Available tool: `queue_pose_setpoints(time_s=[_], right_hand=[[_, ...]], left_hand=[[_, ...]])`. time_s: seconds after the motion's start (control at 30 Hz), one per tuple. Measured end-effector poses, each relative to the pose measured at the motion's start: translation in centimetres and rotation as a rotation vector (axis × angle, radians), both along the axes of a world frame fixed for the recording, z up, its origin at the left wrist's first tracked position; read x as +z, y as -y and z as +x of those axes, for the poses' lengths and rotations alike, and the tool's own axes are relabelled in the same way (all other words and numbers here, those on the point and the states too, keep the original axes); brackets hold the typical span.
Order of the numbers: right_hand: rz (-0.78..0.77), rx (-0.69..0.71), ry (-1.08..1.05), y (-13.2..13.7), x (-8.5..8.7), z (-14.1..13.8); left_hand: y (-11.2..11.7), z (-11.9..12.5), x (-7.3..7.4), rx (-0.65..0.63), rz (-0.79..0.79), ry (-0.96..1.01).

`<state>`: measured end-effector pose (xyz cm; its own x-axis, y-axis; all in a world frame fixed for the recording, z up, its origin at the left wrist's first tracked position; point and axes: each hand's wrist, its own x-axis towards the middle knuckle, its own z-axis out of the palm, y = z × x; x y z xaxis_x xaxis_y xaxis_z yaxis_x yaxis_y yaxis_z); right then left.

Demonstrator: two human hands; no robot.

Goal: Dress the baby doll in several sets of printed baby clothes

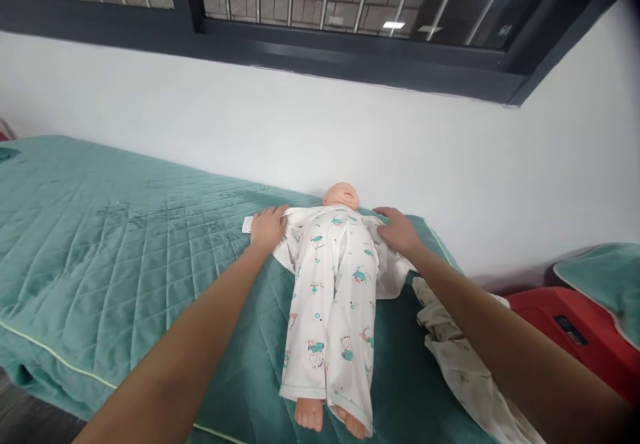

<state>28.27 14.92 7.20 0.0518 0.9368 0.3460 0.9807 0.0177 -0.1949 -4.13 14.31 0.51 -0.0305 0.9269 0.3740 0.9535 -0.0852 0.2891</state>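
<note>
Baby doll (341, 196) lies face-up on the teal bed (125, 231). At its 10 o'clock the left hand (269, 228) grips the printed romper (330, 277). At 2 o'clock the right hand (398, 231) rests flat, fingers spread.

Doll (333, 277) lies on bed (100, 231), frame centre, head twd wall (200, 111) behind, feet nr bottom edge; left hand (269, 227) at its shoulder frame-left, right hand (397, 231) opposite; cloth (465, 364) on bed, lower right; window (350, 4) along top.
</note>
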Motion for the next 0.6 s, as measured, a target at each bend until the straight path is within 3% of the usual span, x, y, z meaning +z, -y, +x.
queue_pose_setpoints(time_s=[0.13, 0.2, 0.3, 0.4, 0.6], right_hand=[[0.051, 0.356, -0.178, 0.6, 2.2, -5.3], [0.013, 0.533, -0.080, 1.0, 3.1, -8.7], [-0.052, 0.757, 0.257, 1.2, 3.7, -13.7], [-0.151, 0.709, 0.483, 0.5, 3.4, -17.4], [-0.207, 0.631, 0.525, -0.6, 1.7, -20.3]], left_hand=[[0.0, 0.1, 0.1, -0.005, 0.031, 0.025], [0.0, 0.2, 0.1, -0.005, 0.044, 0.021], [0.0, 0.3, 0.2, -0.009, 0.057, 0.022], [-0.1, 0.4, 0.4, -0.004, 0.047, 0.013], [-0.4, 0.4, 0.4, 0.022, 0.010, -0.010]])
